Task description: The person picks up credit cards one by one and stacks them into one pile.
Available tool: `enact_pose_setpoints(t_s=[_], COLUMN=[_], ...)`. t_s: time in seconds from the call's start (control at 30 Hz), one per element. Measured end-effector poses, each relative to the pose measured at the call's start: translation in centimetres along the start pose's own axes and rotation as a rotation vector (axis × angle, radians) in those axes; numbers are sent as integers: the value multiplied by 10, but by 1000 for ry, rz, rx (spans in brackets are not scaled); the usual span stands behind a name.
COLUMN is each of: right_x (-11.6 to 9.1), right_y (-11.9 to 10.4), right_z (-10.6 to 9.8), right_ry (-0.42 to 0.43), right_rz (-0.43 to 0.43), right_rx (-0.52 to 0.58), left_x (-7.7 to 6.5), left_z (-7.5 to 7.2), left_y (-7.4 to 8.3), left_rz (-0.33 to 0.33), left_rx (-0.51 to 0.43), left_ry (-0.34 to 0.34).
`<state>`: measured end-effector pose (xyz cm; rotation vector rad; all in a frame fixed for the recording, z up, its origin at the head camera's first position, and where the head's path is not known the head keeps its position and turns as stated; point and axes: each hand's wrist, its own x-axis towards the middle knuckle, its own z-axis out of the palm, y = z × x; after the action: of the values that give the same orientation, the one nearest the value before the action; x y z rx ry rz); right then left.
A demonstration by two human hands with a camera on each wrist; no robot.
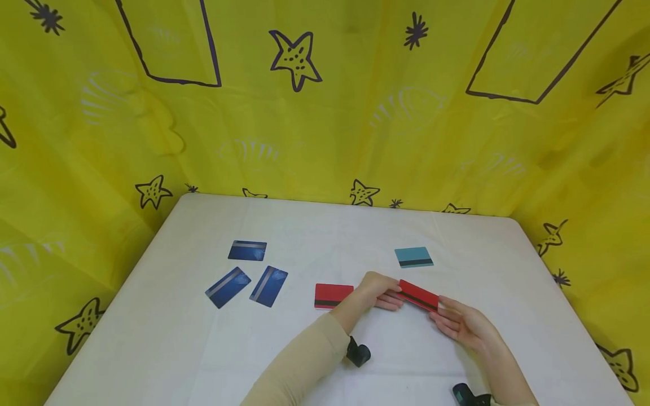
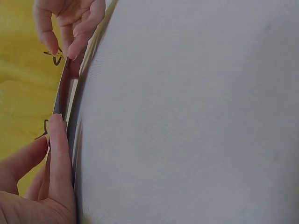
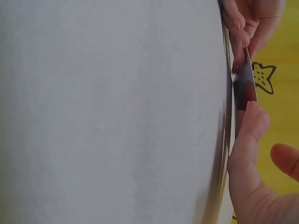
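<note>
My left hand (image 1: 378,288) pinches one end of a dark-striped red rectangular card (image 1: 416,294), which bridges both hands; the fingertips of my right hand (image 1: 469,326) meet its other end, whether gripping or merely touching I cannot tell.

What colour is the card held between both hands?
Held card: red, dark stripe; best in head view.

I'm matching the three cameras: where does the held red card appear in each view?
Head: the held red card is right of centre, below mid-height, between the left hand and right hand.
Left wrist: upper half, toward the left edge, nearly edge-on.
Right wrist: upper half, toward the right edge, nearly edge-on.
Shared landmark: the yellow cloth.
</note>
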<state>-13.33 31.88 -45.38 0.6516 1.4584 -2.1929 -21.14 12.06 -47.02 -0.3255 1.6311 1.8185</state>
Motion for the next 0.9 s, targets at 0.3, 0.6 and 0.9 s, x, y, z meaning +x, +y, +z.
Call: enact_pose_setpoints(t_s=[0.3,0.6,0.9], right_x=[2,5,10], right_y=[-2,-5,-6], right_z=[8,23,37], right_ry=[5,76,77], right_rz=[-53,-54,-79], right_rx=[-73,-163,-189], left_x=[-4,-8,-11], left_z=[-2,-13,-31], left_y=[0,1,2], left_rz=[27,54,68], left_rx=[-38,-76,-122], left_ry=[87,64,46])
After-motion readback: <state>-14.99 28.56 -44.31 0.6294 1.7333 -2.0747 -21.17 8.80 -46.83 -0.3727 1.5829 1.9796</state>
